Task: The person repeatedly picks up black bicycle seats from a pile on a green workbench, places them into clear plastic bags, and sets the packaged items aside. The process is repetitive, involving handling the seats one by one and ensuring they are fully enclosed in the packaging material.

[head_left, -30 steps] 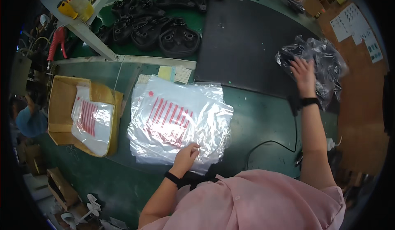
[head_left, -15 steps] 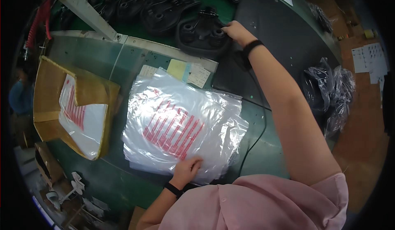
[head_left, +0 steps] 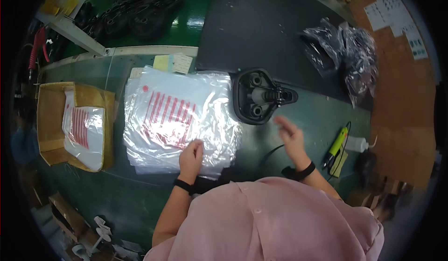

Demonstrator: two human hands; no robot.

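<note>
A black bicycle saddle [head_left: 262, 97] lies underside up beside the right edge of a stack of clear plastic bags [head_left: 161, 107] with red print. Its wide end points left and its narrow end right. Just below it is my right hand [head_left: 292, 142], empty, with its fingers apart and slightly blurred, close to the saddle but not on it. My left hand [head_left: 190, 159] rests on the lower edge of the bags with its fingers curled in; whatever they may pinch is hidden.
At left stands an open cardboard box [head_left: 46, 116] holding printed bags. More black saddles [head_left: 147, 20] lie at the back left. Bagged dark items [head_left: 345, 58] sit on the black mat [head_left: 261, 23] at right. Near the right edge lies a green-yellow power screwdriver [head_left: 337, 143] beside a white bottle [head_left: 357, 144].
My right hand has brought a saddle from the back onto the table beside the bags and let go of it. The left hand has stayed at the bags' lower edge. The view has shifted.
</note>
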